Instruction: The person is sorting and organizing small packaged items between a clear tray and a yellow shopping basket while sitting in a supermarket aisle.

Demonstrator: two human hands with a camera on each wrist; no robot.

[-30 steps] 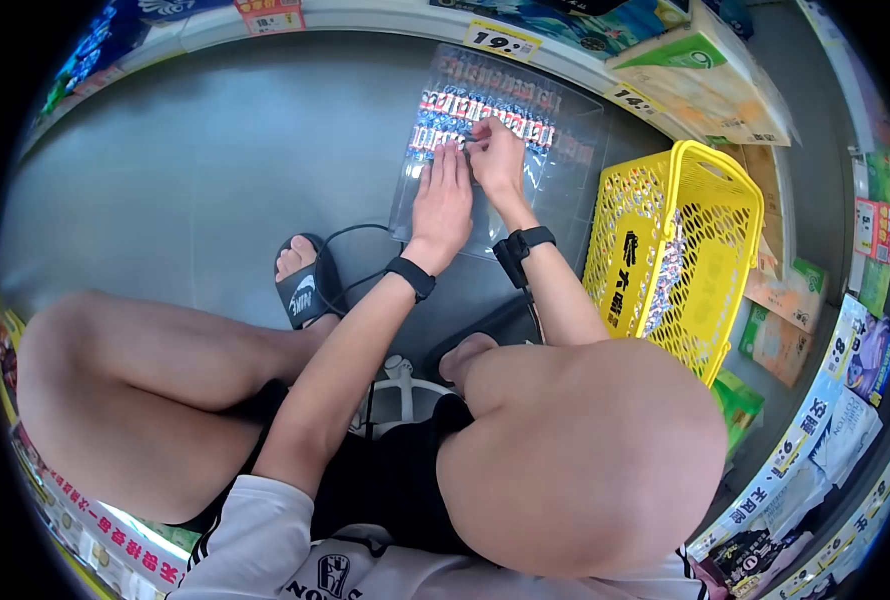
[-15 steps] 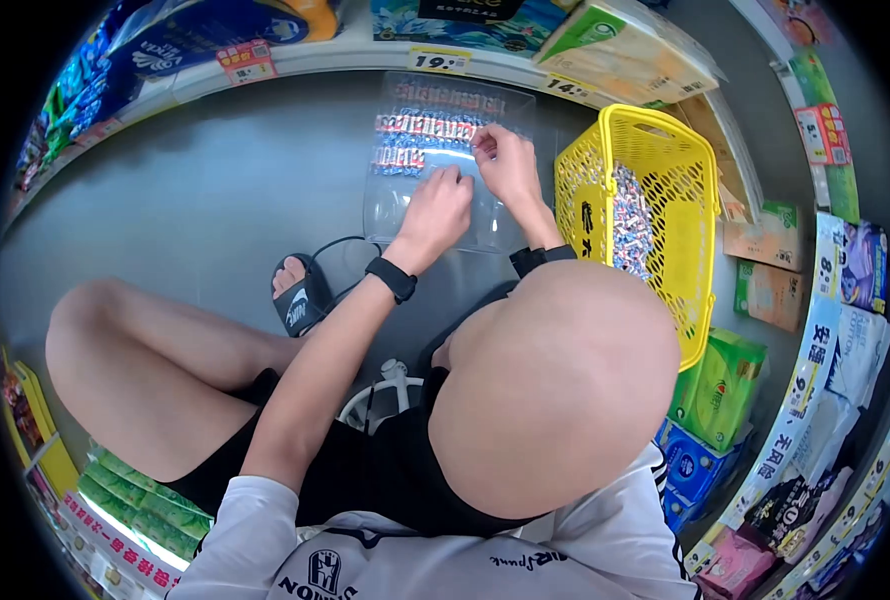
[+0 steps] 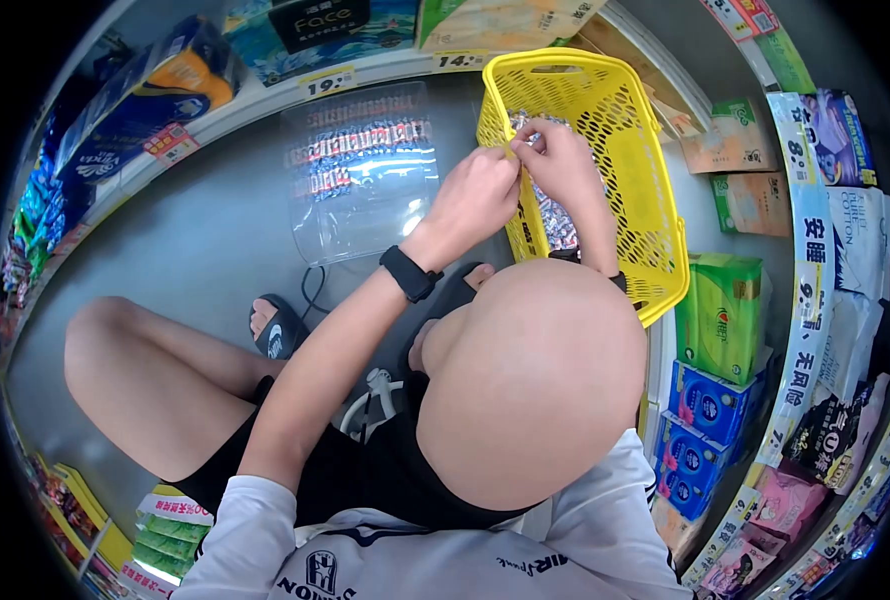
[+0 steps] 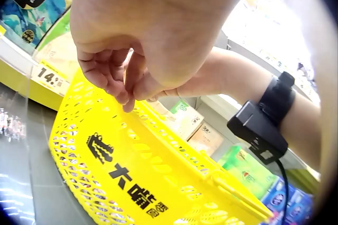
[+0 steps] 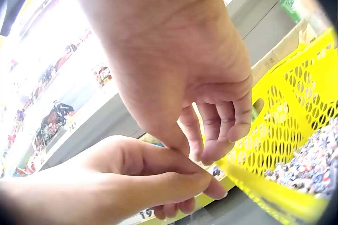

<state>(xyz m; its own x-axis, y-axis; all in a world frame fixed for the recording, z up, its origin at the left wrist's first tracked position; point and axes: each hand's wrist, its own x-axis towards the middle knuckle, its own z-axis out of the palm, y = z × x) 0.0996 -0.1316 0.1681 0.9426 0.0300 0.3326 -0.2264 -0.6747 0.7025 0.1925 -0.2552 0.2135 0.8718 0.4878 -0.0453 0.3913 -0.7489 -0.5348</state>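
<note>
right at the fingertips, i have the left hand (image 3: 470, 200) and the right hand (image 3: 568, 172) meeting, left index finger (image 5: 177, 163) against right thumb (image 5: 169, 134), the gaps narrow, the other right fingers loosely bent. is anything pinched in there? i can't tell from any of my views. they meet right by the rim of the yellow shopping basket (image 4: 142, 151), black lettering on its side, and inside it i see a heap of small wrapped sweets (image 5: 314, 161), specks of red, white and blue. out to the wrists: black strap (image 3: 408, 275) on the left, black camera unit (image 4: 257, 129) on the right. beside the basket, on the grey floor (image 3: 200, 255), sits the clear plastic tray (image 3: 360, 235), with wrapped pieces (image 3: 380, 135) lined up in rows across its far part, the row nearest the person shorter. farther off, i read a 19.9 price label (image 3: 327, 82) on the shelf edge, and over to the right there's a green tissue pack (image 3: 717, 315) next to blue packs (image 3: 707, 400).
</note>
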